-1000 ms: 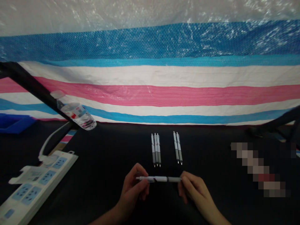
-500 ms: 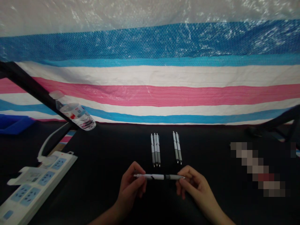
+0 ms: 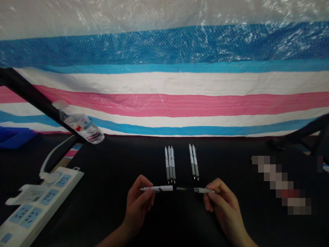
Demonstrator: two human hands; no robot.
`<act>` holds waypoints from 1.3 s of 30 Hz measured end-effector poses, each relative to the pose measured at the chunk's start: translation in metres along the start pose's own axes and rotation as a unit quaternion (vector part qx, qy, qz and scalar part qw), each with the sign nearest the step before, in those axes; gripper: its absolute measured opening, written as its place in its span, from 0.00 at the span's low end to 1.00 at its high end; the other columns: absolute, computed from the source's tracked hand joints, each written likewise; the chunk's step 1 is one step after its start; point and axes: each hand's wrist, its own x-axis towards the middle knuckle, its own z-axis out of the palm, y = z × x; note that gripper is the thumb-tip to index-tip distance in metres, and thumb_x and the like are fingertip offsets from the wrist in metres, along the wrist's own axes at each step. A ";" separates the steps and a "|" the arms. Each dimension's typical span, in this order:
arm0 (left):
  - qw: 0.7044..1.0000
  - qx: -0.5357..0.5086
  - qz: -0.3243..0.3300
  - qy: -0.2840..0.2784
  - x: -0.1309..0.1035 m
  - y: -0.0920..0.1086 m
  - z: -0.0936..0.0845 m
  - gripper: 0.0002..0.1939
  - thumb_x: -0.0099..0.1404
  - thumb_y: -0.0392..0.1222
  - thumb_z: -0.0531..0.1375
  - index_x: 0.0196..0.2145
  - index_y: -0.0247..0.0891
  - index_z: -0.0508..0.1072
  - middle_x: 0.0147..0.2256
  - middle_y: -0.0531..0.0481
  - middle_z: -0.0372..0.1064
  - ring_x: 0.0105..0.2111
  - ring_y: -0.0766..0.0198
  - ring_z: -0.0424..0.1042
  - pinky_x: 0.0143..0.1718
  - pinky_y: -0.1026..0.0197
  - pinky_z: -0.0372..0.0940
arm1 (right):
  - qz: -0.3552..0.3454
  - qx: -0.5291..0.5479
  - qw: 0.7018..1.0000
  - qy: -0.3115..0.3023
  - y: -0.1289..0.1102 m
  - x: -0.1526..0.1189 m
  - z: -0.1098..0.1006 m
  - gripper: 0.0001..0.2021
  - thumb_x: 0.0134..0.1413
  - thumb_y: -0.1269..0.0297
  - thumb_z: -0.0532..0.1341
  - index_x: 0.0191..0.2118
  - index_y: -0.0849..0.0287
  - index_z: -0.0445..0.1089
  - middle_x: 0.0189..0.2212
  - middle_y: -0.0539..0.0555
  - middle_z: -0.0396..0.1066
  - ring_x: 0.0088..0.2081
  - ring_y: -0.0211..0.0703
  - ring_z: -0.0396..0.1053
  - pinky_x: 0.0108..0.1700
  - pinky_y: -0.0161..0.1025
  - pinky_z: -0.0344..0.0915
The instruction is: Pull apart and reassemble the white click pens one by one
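My left hand pinches the white upper barrel of a pen, its push-button end pointing left. Opposite it, my right hand pinches the grey front section by its tip. A thin refill sticks out of that section toward the white barrel, and the two halves are apart, roughly in line. Beyond my hands lie three white-and-grey pens side by side, tips toward me. To their right rest two more such pens.
A white power strip with a plugged-in cable lies at left on the black table. A water bottle leans near a black bar. A blue tray is at far left. Striped sheeting hangs behind.
The pen has come apart into two halves. My right hand has moved right with the front section and my left hand slightly left with the barrel, exposing the refill.
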 end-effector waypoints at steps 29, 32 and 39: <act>0.989 0.071 -0.014 -0.131 -0.005 -0.016 0.002 0.22 0.63 0.54 0.69 0.32 0.41 0.61 0.19 0.59 0.68 0.14 0.75 0.58 0.15 0.74 0.52 | -0.050 -0.311 0.935 -0.163 0.010 -0.007 0.006 0.20 0.69 0.43 0.56 0.47 0.56 0.70 0.31 0.53 0.78 0.25 0.40 0.74 0.29 0.34 0.68; 0.990 0.067 -0.024 -0.124 -0.004 -0.017 0.000 0.22 0.62 0.54 0.70 0.32 0.41 0.62 0.19 0.59 0.68 0.14 0.75 0.57 0.15 0.74 0.52 | -0.040 -0.321 0.935 -0.146 0.009 -0.006 0.006 0.18 0.70 0.46 0.57 0.40 0.56 0.71 0.28 0.52 0.77 0.24 0.40 0.73 0.28 0.33 0.68; 0.990 0.069 -0.026 -0.123 -0.007 -0.019 0.000 0.20 0.62 0.52 0.70 0.31 0.41 0.63 0.18 0.58 0.68 0.14 0.74 0.57 0.15 0.73 0.52 | -0.041 -0.327 0.931 -0.159 0.006 -0.006 0.008 0.17 0.68 0.46 0.58 0.45 0.56 0.71 0.28 0.51 0.76 0.24 0.40 0.74 0.29 0.35 0.68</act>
